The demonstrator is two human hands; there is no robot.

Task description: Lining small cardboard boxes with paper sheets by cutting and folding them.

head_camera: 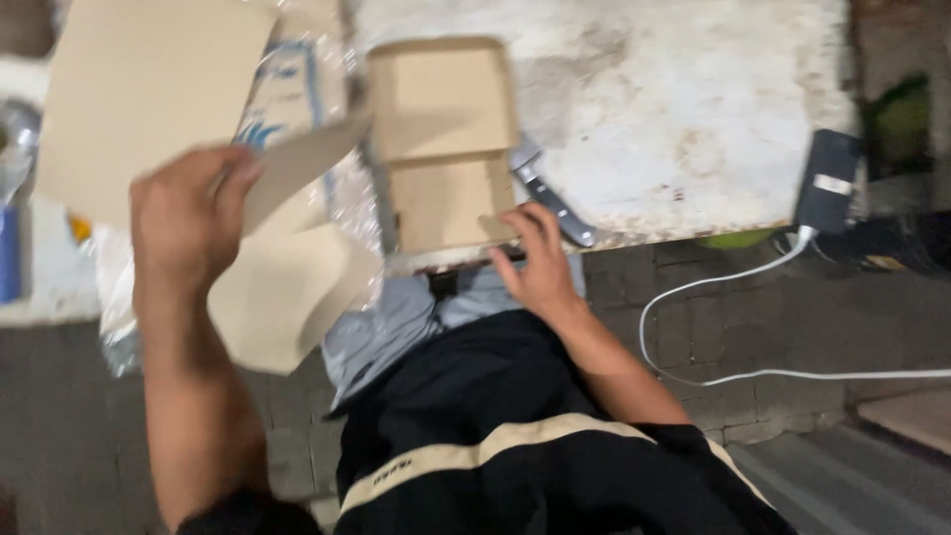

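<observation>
I read the left hand (188,213) at 9 o'clock of the view, raised off the table, its fingers curled and pinching a flat tan cardboard sheet (287,287) between thumb and forefingers. The sheet bends and hangs down toward 7 o'clock. A second, larger cardboard panel (139,89) stands behind it at 10 o'clock.

The right hand (540,263) sits just below centre, fingers slightly spread, fingertips pressing on the near edge of an open tan cardboard box (441,139). The box lies at 12 o'clock on the white worn table (693,109), its near end at the table's front edge.

Obstructions: a knife (550,198) lies just beside the box at its 4 o'clock, touching or nearly touching the right hand's fingers; I cannot tell which. Clear plastic wrapping (297,89) lies between the box and the large panel. A dark power bank (827,178) rests at the table's corner at 3 o'clock, with a white cable (713,287) looping down over the paved floor (792,317).

Open room: the table surface from 1 to 2 o'clock is bare. The front edge runs just under the right hand.
</observation>
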